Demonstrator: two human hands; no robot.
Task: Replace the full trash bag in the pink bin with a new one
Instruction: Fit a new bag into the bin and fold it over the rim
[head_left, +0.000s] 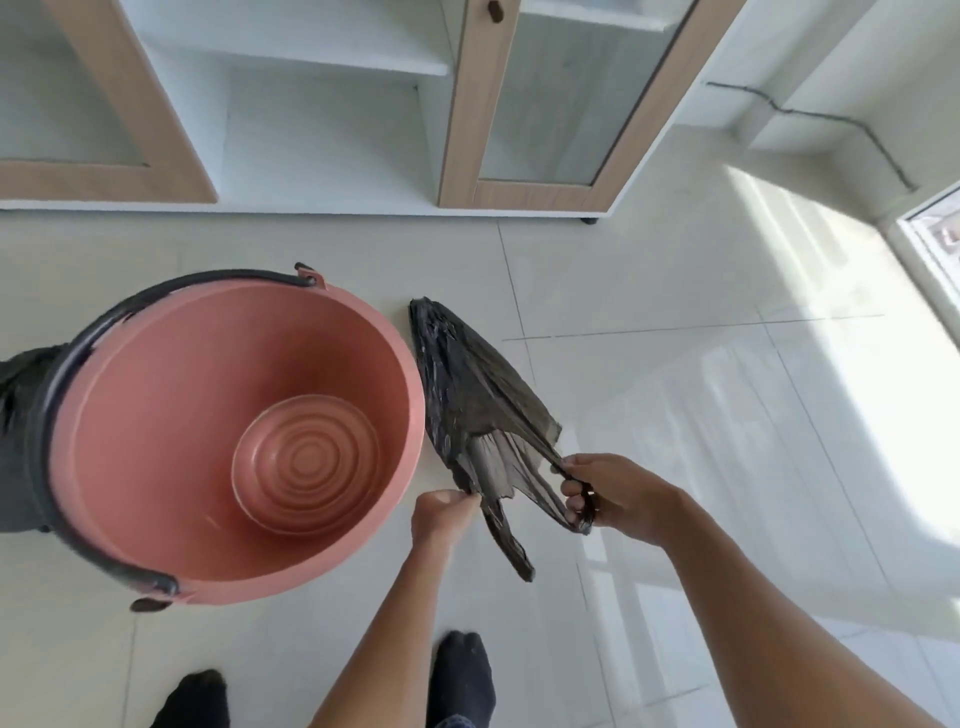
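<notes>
Both hands are busy with one thing, held out above two dark socks (462, 670) on the floor tiles (675, 415). The left hand (441, 512) pinches one edge of the new bag (478, 395) between curled fingers. The right hand (613, 499) has its fingers hooked through and closed round a handle loop of the same bag. The hands are apart and stretch the thin black film between them, while a second strap dangles below. The rest of the bag trails away from the hands, still mostly folded flat and narrow, its far end near or on the tiles just to the right of the pink bin (156, 415).

The bin stands on the floor to the left of the hands. It has no liner and nothing inside, so the ringed base shows plainly. Its black handle (67, 364) lies down round the left rim. Behind the bin at the left edge of the view sits a dark bag, probably the full bag (21, 374), partly hidden and cut off.

So the removal looks done. The new bag has yet to be opened, lowered into the bin and folded over the rim.

Farther back stands a white cabinet (332, 104) with wood-framed doors and bare shelves.
</notes>
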